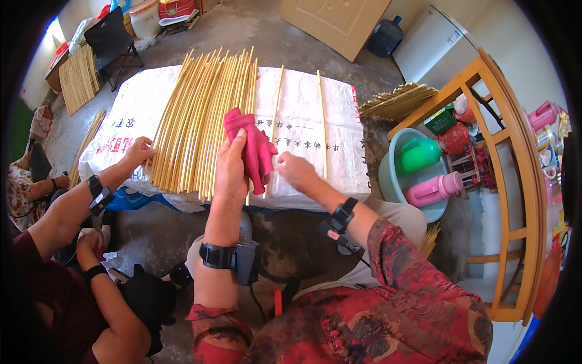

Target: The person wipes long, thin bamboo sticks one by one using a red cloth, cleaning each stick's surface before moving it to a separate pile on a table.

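My left hand (231, 166) grips a bunched magenta cloth (254, 154) above the right side of a row of thin straw-coloured sticks (200, 118). Close to the cloth's right edge, my right hand (295, 170) has its fingers curled in; I cannot tell whether they pinch the cloth. Many sticks lie side by side on a white woven plastic sheet (300, 109) bearing writing. Two sticks rest apart from the row: one stick (277, 100) runs behind the cloth and hand, and another stick (322, 123) lies farther right.
At the left, a co-worker's hand (143, 151) touches the row's edge. A pale blue basin (386, 159) holds a green thermos (420, 154) and a pink thermos (434, 189). Right of it stands a wooden frame (504, 182). Beyond the sheet are a door (336, 22) and a folding chair (109, 41).
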A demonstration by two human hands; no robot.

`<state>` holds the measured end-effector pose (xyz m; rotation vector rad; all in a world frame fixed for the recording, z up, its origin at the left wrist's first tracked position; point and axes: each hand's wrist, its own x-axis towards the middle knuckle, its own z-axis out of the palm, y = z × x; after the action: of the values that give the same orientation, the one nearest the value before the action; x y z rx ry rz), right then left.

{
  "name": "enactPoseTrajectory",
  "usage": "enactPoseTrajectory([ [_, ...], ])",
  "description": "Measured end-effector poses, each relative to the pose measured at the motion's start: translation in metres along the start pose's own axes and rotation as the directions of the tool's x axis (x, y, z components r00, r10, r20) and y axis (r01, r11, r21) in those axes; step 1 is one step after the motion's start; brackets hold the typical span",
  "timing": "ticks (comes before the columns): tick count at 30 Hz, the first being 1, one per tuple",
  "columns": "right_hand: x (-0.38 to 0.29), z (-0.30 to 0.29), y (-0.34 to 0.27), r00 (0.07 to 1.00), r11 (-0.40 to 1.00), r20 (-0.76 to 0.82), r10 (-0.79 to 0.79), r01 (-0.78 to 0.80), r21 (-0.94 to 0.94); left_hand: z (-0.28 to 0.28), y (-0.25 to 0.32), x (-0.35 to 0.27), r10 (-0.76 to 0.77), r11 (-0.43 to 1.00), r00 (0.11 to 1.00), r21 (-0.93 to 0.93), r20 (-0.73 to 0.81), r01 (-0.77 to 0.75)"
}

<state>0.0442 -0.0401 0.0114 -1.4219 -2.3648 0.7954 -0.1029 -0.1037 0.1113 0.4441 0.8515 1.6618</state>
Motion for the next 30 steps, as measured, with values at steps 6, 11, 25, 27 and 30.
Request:
enactPoseTrajectory([
  [6, 0.011, 0.026, -0.028, 0.998, 0.987, -0.003, -0.063, 0.062, -0.148, -0.01, -0.004, 0.004, -0.04, 0.999, 0.998, 0.002, 0.049, 0.04],
  [11, 0.011, 0.032, -0.011, 0.996, 0.996, -0.041, -0.083, 0.081, -0.037, -0.001, -0.005, 0.002, -0.046, 0.996, 0.995, -0.068, 0.093, 0.052],
  [25, -0.087, -0.066, -0.001, 0.857, 0.75, -0.434, 0.277, 0.09, 0.655, 0.037, -0.042, 0.012, -0.004, 0.636, 0.902, -0.695, 0.431, 0.335],
  [27, -0.104, -0.087, -0.008, 0.832, 0.657, -0.482, 0.274, 0.204, 0.726, 0.042, -0.054, 0.015, -0.005, 0.602, 0.847, -0.675, 0.531, 0.427],
  [30, -0.125, -0.107, -0.025, 0.838, 0.614, -0.496, 0.226, 0.273, 0.741, 0.055, -0.071, 0.012, -0.069, 0.649, 0.862, -0.634, 0.502, 0.421],
])
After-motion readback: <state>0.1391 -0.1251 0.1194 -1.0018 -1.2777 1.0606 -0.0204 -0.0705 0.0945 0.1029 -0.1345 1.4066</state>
